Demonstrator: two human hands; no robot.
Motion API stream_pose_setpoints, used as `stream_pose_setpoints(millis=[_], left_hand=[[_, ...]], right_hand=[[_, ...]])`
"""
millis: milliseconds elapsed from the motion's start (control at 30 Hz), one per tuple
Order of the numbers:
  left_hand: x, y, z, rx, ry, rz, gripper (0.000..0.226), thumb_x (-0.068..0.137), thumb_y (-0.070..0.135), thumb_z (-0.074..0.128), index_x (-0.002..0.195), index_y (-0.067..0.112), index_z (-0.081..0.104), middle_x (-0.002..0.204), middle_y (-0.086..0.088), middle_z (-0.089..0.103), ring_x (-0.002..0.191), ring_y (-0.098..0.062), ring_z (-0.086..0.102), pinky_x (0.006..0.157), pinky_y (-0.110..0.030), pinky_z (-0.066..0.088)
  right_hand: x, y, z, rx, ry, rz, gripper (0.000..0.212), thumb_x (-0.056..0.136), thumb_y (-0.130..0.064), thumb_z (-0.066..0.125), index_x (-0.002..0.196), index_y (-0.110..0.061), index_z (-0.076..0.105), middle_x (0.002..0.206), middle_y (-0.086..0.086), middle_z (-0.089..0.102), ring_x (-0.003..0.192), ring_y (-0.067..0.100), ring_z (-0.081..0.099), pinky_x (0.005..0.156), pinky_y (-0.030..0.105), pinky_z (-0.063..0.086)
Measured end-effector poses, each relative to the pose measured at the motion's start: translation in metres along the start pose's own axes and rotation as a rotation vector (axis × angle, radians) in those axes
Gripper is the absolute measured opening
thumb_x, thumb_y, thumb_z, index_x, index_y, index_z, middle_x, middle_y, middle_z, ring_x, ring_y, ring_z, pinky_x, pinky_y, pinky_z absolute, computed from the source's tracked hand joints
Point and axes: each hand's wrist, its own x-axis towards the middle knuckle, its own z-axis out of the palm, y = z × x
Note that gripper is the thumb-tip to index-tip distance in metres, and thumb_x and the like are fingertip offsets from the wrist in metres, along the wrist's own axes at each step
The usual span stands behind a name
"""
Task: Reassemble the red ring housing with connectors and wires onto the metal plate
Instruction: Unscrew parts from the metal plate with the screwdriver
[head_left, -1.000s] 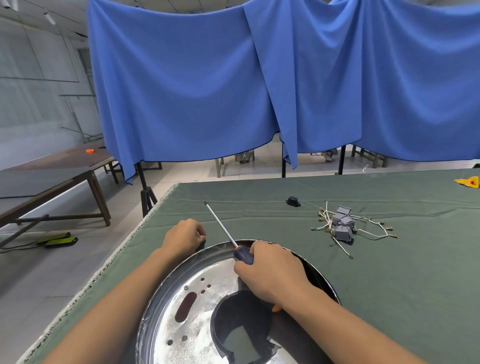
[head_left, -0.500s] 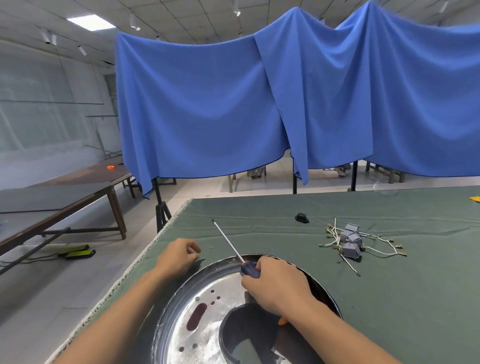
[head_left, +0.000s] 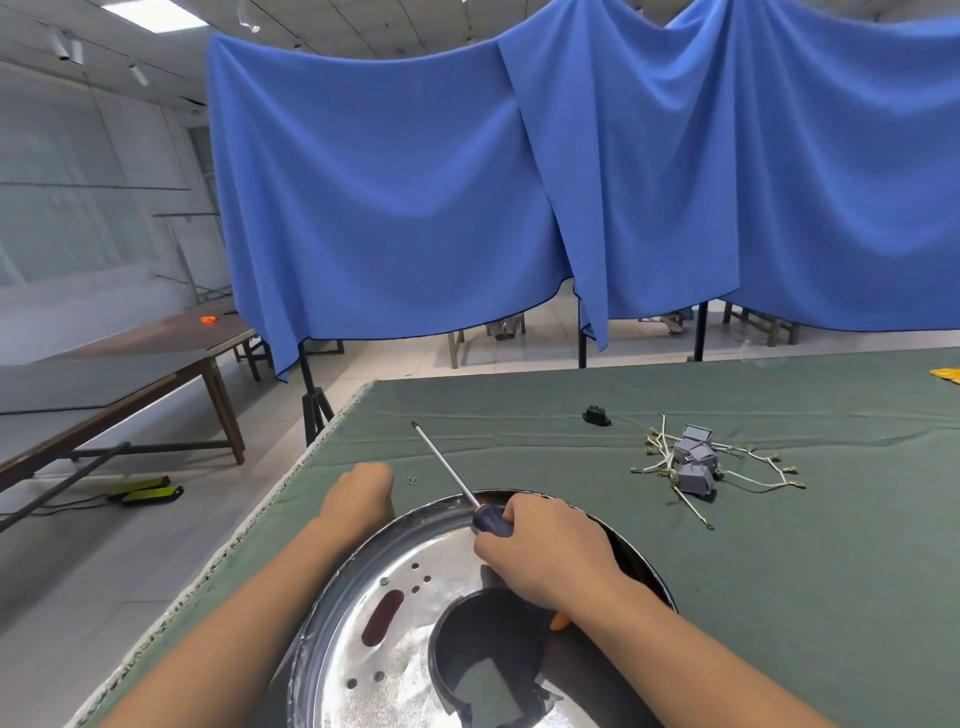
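Metal plate (head_left: 363, 644), round and shiny with a raised rim and a large dark opening in its middle, lies on the green-covered desk (head_left: 779, 597) at the near edge, right under the person's forearms. Blue curtains (head_left: 519, 208) hang behind the desk. Over the plate's far rim, the right hand (head_left: 545, 556) has its grip wrapped around the blue handle of a screwdriver (head_left: 488, 519), whose thin shaft slants up and away to the left, tip above the cloth. Just beside the plate's left rim, the left hand (head_left: 358, 493) rests on the desk with fingers curled under; whether its grip holds anything I cannot tell. Further right, well apart from the plate, grey connectors with white wires (head_left: 696, 462) lie in a loose tangle, and a small black part (head_left: 596, 415) sits beyond them to the left.
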Motion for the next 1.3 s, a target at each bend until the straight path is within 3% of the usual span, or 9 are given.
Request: stream_pose_setpoints(millis=[100, 200, 333, 467, 633, 800, 1067, 1167, 1300], left_hand=[[-0.005, -0.005, 0.002, -0.047, -0.04, 0.009, 0.01, 0.085, 0.003, 0.051, 0.075, 0.005, 0.048, 0.09, -0.02, 0.057, 0.083, -0.033, 0.055, 0.071, -0.034, 0.044], [-0.015, -0.011, -0.003, -0.251, 0.079, -0.031, 0.021, 0.088, 0.003, 0.051, 0.071, 0.013, 0.045, 0.077, -0.011, 0.046, 0.072, -0.023, 0.039, 0.066, -0.029, 0.033], [-0.038, -0.013, -0.043, -0.605, 0.181, -0.099, 0.021, 0.094, 0.005, 0.049, 0.074, 0.007, 0.054, 0.07, -0.012, 0.052, 0.063, -0.022, 0.047, 0.062, -0.033, 0.048], [-0.07, -0.007, -0.085, -1.085, 0.213, -0.119, 0.022, 0.096, 0.003, 0.047, 0.077, 0.003, 0.057, 0.079, -0.012, 0.056, 0.058, -0.016, 0.048, 0.041, -0.021, 0.045], [-0.102, 0.012, -0.103, -1.818, 0.166, -0.249, 0.011, 0.096, 0.006, 0.05, 0.089, 0.001, 0.056, 0.066, -0.005, 0.062, 0.047, -0.008, 0.055, 0.045, -0.017, 0.05], [-0.11, 0.016, -0.095, -2.27, 0.214, -0.371, 0.008, 0.093, 0.005, 0.055, 0.089, -0.001, 0.058, 0.07, -0.009, 0.066, 0.052, -0.01, 0.066, 0.05, -0.018, 0.055], [-0.102, 0.008, -0.067, -2.368, 0.145, -0.36, 0.025, 0.099, 0.002, 0.04, 0.121, -0.003, 0.052, 0.086, -0.016, 0.071, 0.069, -0.022, 0.072, 0.063, -0.031, 0.059], [-0.101, 0.001, -0.062, -2.361, 0.179, -0.395, 0.029, 0.101, 0.003, 0.036, 0.126, -0.003, 0.048, 0.104, -0.018, 0.066, 0.09, -0.027, 0.067, 0.064, -0.033, 0.058], [-0.105, -0.006, -0.055, -2.429, 0.202, -0.448, 0.025, 0.101, 0.001, 0.033, 0.118, -0.002, 0.05, 0.082, -0.017, 0.071, 0.075, -0.026, 0.07, 0.06, -0.033, 0.059]], right_hand=[[-0.001, 0.0, 0.0, 0.0, 0.001, -0.001, 0.024, 0.078, -0.041, 0.05, 0.08, -0.017, 0.055, 0.081, -0.001, 0.061, 0.075, 0.026, 0.053, 0.057, 0.03, 0.032], [-0.002, -0.001, 0.0, -0.007, 0.003, 0.0, 0.024, 0.079, -0.041, 0.05, 0.079, -0.018, 0.053, 0.081, -0.001, 0.059, 0.076, 0.026, 0.053, 0.06, 0.03, 0.033], [-0.003, -0.002, -0.003, -0.012, 0.0, -0.004, 0.022, 0.079, -0.04, 0.05, 0.074, -0.018, 0.05, 0.073, -0.002, 0.055, 0.073, 0.025, 0.051, 0.055, 0.029, 0.031], [-0.005, -0.003, -0.005, -0.012, -0.005, -0.003, 0.025, 0.078, -0.04, 0.052, 0.067, -0.019, 0.046, 0.069, -0.002, 0.052, 0.072, 0.026, 0.052, 0.053, 0.029, 0.03], [-0.009, -0.004, -0.007, 0.022, 0.033, -0.027, 0.023, 0.079, -0.038, 0.055, 0.073, -0.016, 0.053, 0.071, -0.001, 0.057, 0.068, 0.025, 0.053, 0.049, 0.026, 0.03], [-0.018, 0.0, -0.009, 0.057, 0.229, -0.167, 0.023, 0.081, -0.041, 0.057, 0.075, -0.02, 0.051, 0.073, -0.004, 0.06, 0.072, 0.023, 0.055, 0.056, 0.031, 0.032], [-0.014, -0.002, -0.003, 0.024, 0.273, -0.276, 0.019, 0.09, -0.045, 0.05, 0.085, -0.027, 0.051, 0.086, -0.009, 0.056, 0.082, 0.017, 0.05, 0.065, 0.03, 0.03], [-0.013, -0.003, -0.002, 0.008, 0.288, -0.341, 0.017, 0.09, -0.047, 0.05, 0.098, -0.033, 0.056, 0.093, -0.012, 0.058, 0.086, 0.012, 0.052, 0.066, 0.028, 0.03], [-0.012, -0.007, 0.003, -0.05, 0.294, -0.404, 0.026, 0.087, -0.056, 0.049, 0.093, -0.032, 0.059, 0.085, -0.011, 0.061, 0.078, 0.012, 0.052, 0.06, 0.027, 0.032]])
